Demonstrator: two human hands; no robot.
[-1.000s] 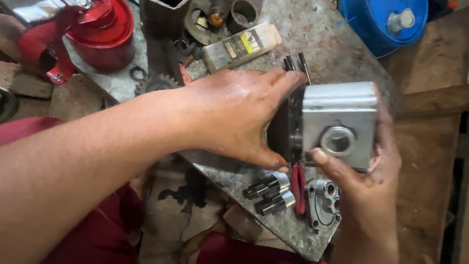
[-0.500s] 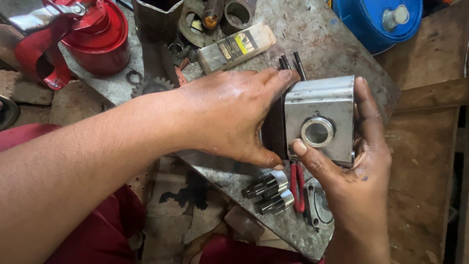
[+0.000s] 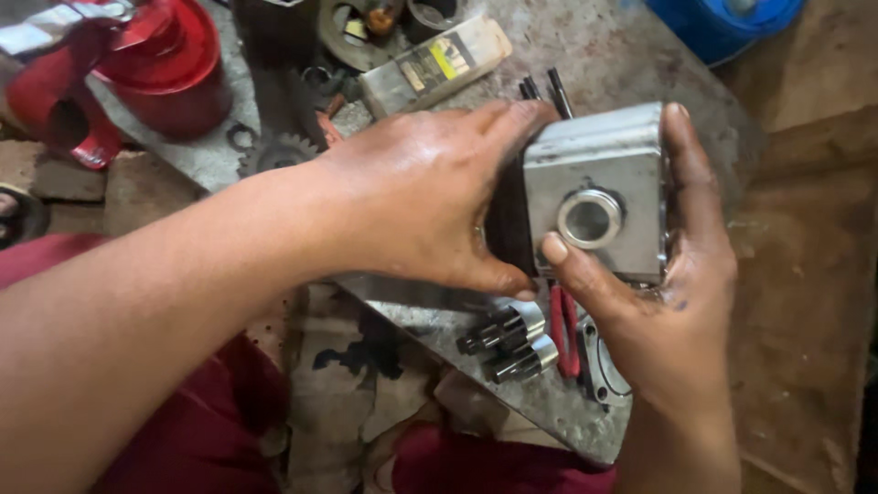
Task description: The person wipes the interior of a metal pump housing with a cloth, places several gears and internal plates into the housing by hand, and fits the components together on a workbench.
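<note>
The grey metal housing (image 3: 599, 197), a block-shaped casting with a round bushed bore on the face turned towards the camera, was held in the air just above the edge of the metal work plate (image 3: 631, 64), between both hands. It was gripped by the right hand (image 3: 672, 311) from below and from the right: the thumb was pressed on the front face just beside the bore, and the other fingers were wrapped up over the right side to the top corner. The left hand (image 3: 416, 197) was laid against the left side of the housing, where a dark part (image 3: 508, 224) was pressed flat on it; its fingers were kept together over the top left corner and its thumb was closed under the lower left corner. So the housing was clamped from two opposite sides, and the dark part lay between the left palm and the block. What this part was could not be told with certainty. The bore axis pointed towards the viewer, across the line between the hands. Both hands touched the housing, so neither was nearer. On the plate just below were seen two short gear shafts (image 3: 508, 343), red-handled pliers (image 3: 564, 329) and a cover plate (image 3: 604, 366).
</note>
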